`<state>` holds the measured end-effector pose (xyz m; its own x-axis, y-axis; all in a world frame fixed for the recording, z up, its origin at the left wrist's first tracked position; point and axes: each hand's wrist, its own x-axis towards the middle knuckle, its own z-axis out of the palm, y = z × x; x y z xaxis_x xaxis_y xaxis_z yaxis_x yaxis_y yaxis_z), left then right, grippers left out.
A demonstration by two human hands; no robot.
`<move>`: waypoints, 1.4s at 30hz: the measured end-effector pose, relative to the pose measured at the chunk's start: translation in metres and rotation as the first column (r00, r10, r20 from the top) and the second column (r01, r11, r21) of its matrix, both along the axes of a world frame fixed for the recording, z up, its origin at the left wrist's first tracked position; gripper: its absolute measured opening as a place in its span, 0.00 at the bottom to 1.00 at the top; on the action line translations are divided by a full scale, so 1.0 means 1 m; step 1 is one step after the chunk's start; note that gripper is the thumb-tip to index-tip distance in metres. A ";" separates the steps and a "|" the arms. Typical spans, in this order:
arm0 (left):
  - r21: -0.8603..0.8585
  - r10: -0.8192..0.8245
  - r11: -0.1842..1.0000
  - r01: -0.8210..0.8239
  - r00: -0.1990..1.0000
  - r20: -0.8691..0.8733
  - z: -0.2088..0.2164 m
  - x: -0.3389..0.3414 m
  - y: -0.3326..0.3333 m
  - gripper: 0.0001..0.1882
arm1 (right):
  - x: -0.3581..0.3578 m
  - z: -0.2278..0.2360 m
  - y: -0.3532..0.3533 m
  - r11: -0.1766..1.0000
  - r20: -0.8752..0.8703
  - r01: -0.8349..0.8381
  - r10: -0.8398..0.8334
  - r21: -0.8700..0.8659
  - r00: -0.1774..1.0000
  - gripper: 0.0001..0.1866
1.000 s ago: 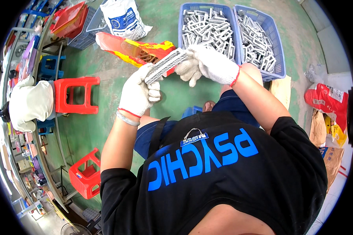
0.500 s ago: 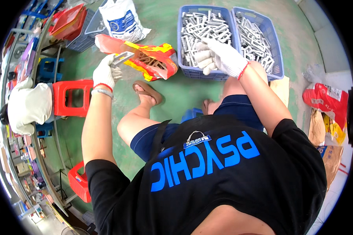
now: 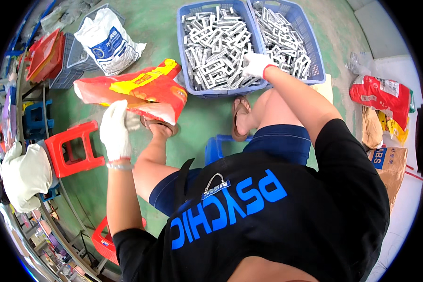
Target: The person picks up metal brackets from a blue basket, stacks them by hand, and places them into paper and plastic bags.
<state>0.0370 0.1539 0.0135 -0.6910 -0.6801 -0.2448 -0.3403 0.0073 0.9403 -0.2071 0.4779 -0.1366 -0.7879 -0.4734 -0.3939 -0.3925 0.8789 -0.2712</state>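
My left hand (image 3: pixel 115 132), in a white glove, is raised beside the near edge of a red and yellow bag (image 3: pixel 174 87). Its fingers are stretched out with the thumb apart, somewhat blurred, and nothing shows in them. The bag's contents are covered by its folded side. My right hand (image 3: pixel 257 65), also gloved, reaches over the near right part of a blue plastic crate (image 3: pixel 225 93) heaped with grey metal rectangular frames (image 3: pixel 216 47). Its fingers are curled down at the frames; whatever they grip is hidden.
A second blue crate (image 3: pixel 317 56) of similar frames adjoins the first on the right. A white sack (image 3: pixel 110 44) stands at the far left. Red stools (image 3: pixel 75 148) and a person in a white top (image 3: pixel 26 176) are at left. Red sacks (image 3: pixel 383 101) lie at right.
My left hand no longer shows the metal frame it held and has come down a little. My right hand has closed over the crate. The bag's mouth has folded over its brown contents.
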 end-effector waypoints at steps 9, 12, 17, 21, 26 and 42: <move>-0.118 -0.081 0.989 0.091 0.993 0.090 0.008 -0.002 0.048 0.16 | -0.008 -0.105 -0.007 0.845 -0.150 -0.442 0.499 0.302 0.853 0.26; -0.150 -0.142 0.976 0.157 0.984 0.108 0.007 -0.005 0.043 0.15 | -0.005 -0.119 -0.008 0.804 -0.234 -0.470 0.568 0.364 0.789 0.20; -0.053 -0.112 0.991 0.121 0.984 0.139 0.014 -0.014 0.051 0.15 | -0.011 -0.129 -0.014 0.770 -0.181 -0.483 0.592 0.417 0.786 0.26; -0.017 -0.105 0.994 0.108 0.986 0.131 0.010 -0.014 0.048 0.15 | -0.011 -0.138 -0.004 0.776 -0.256 -0.514 0.614 0.365 0.747 0.27; -0.045 -0.127 0.990 0.134 0.982 0.143 0.005 -0.014 0.055 0.16 | -0.011 -0.124 -0.014 0.673 -0.051 -0.604 0.685 0.427 0.727 0.27; -0.003 -0.097 0.995 0.098 0.985 0.142 0.009 -0.006 0.054 0.15 | -0.004 -0.123 -0.023 0.695 -0.215 -0.525 0.681 0.492 0.700 0.13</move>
<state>0.0312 0.2081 0.0228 -0.7130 -0.6141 -0.3385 -0.4673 0.0562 0.8823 -0.2115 0.4552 -0.2601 -0.4939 -0.7744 -0.3955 -0.8673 0.4061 0.2880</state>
